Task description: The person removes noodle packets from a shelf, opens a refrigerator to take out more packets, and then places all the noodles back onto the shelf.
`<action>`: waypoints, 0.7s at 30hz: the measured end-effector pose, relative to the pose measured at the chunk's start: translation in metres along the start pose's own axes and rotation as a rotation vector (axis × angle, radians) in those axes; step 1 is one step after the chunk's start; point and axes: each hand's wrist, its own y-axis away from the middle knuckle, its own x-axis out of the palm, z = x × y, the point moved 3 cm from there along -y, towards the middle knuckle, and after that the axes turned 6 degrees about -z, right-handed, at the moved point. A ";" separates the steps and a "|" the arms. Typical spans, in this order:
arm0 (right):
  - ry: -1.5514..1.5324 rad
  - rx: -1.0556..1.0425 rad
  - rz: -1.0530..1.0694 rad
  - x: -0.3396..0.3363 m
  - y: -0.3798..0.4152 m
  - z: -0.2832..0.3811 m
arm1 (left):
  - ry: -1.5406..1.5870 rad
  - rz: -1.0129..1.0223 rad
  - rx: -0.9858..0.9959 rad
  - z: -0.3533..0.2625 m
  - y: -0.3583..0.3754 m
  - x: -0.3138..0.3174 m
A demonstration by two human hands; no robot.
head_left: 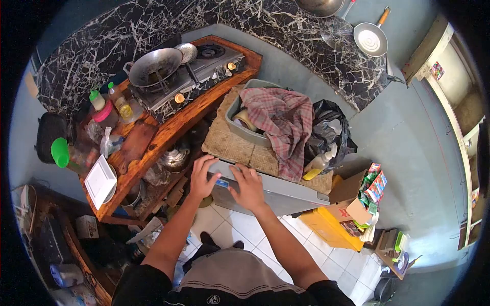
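A grey, fridge-like appliance (286, 193) stands right in front of me, with a blue label (221, 182) on its front. My left hand (202, 178) touches its upper edge near the left corner, fingers apart over the edge and thumb toward the label. Beside it, my right hand (248, 187) lies on the same edge, fingers spread and thumb down the front. A brown mat (220, 136) covers the top. On the mat sit a grey basin (234, 108), a checked cloth (278, 115) draped over it, a yellow-labelled pump bottle (320, 164) and a black plastic bag (334, 133).
At left, a wooden counter (178, 122) carries a gas stove (206, 71), a wok (154, 69), a skimmer (187, 52), bottles and a white container (100, 181). An open cardboard box (343, 201) rests on a yellow crate (326, 227) at right. Tiled floor (240, 224) lies below.
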 end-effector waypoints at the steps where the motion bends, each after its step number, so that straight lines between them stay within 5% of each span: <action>1: -0.016 -0.013 0.000 -0.001 0.000 -0.001 | -0.007 -0.028 0.008 0.000 0.000 0.002; 9: -0.087 -0.020 0.026 0.003 0.005 -0.008 | 0.032 -0.092 -0.197 -0.006 0.002 0.011; 21: -0.050 0.072 -0.009 0.002 0.004 0.000 | -0.063 0.061 -0.199 -0.002 -0.011 0.002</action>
